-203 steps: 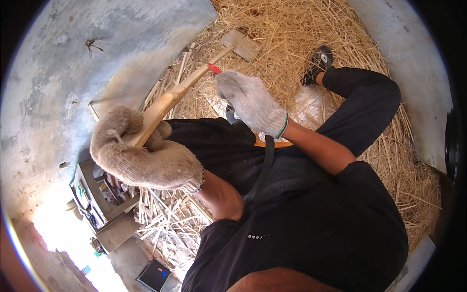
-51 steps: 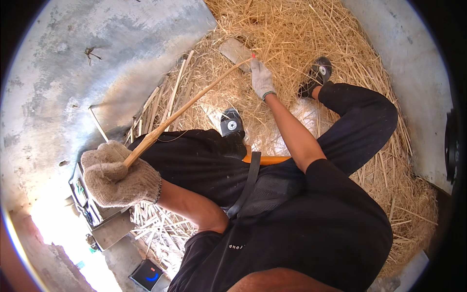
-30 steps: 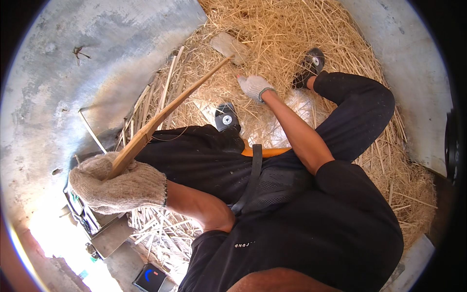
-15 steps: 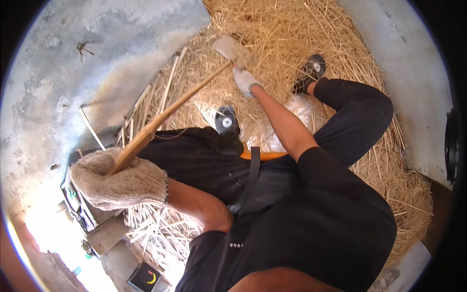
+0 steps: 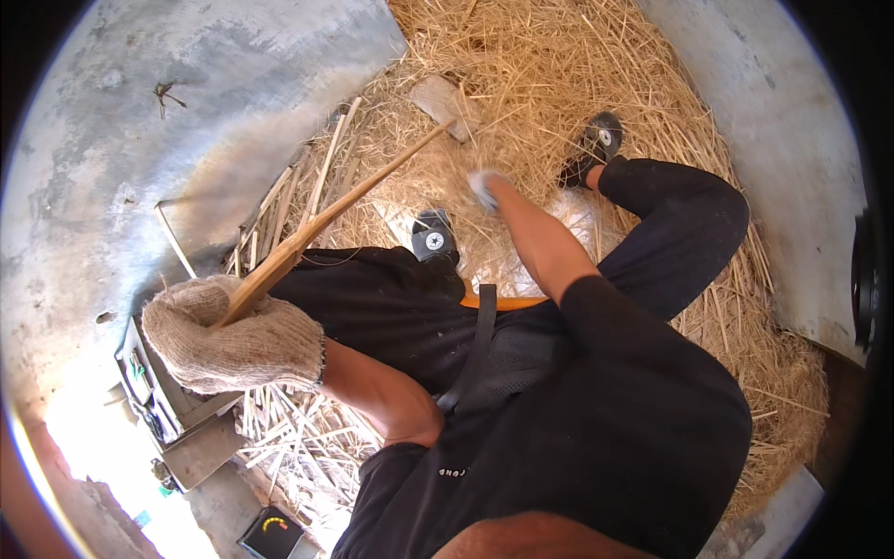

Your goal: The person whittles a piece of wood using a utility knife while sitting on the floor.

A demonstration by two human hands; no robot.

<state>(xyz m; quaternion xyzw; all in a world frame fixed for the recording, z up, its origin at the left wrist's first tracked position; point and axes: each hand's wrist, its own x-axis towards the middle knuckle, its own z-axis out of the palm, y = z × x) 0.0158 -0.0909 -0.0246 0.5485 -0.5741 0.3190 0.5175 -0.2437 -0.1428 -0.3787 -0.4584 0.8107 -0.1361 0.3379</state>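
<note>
My left hand [image 5: 233,340], in a thick beige knitted glove, is closed around the near, wider end of a long wooden stick [image 5: 307,233]. The stick tapers away from me, slanting up to the right, and its thin tip lies over a flat stone-like block [image 5: 447,104] in the straw. In a pale glove, my right hand [image 5: 483,189] is low over the straw, right of the tip and apart from it. Motion smears its fingers, and anything they may hold cannot be made out.
Loose straw and shavings [image 5: 559,65] cover the floor around my shoes. Long split strips [image 5: 326,158] lean along the grey wall [image 5: 233,102] at left. Pale offcuts [image 5: 298,447] lie behind my left arm, near a box [image 5: 203,450] and a small dark device [image 5: 272,536].
My right hand has moved from beside the stick's tip down and to the right, away from the wood. The left hand keeps its hold, with the stick nearly unmoved.
</note>
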